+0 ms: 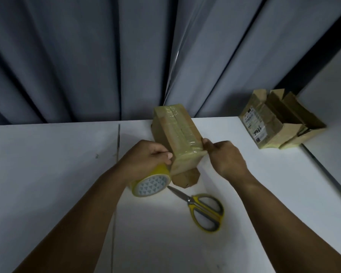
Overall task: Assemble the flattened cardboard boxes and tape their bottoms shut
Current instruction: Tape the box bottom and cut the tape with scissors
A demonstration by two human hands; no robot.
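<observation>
Head-worn camera, facing forward and down, close over table, curtain behind.

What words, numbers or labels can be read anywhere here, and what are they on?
On the white shipping label stuck to the cardboard boxes at the right: printed lines, too small to read.
On the same label: a black marker scrawl of a few characters, not legible for certain.
On the tape roll: only a triangle pattern, no words.
On the box being taped and the scissors: no text.
</observation>
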